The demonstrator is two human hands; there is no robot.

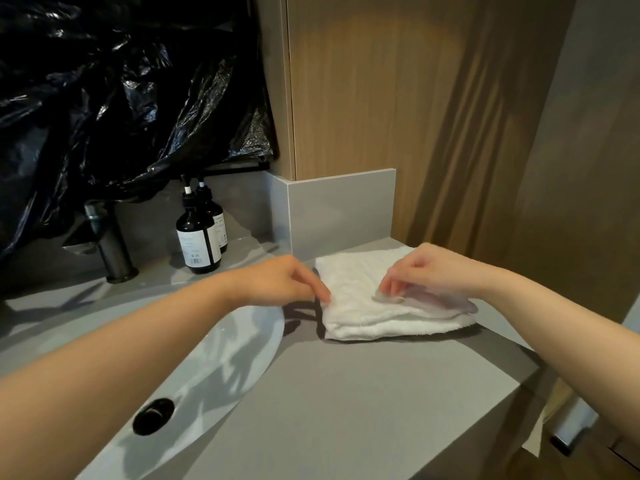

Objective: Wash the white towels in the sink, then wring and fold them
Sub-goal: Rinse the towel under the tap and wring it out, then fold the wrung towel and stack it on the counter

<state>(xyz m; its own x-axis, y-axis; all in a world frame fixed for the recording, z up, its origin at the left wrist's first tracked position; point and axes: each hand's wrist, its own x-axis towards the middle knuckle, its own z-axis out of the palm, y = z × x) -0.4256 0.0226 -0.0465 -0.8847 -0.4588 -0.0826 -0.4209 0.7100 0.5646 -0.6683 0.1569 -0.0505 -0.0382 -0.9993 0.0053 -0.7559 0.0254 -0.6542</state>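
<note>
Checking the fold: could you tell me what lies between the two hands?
Only the folded white towel lies between left hand and right hand, head view.
</note>
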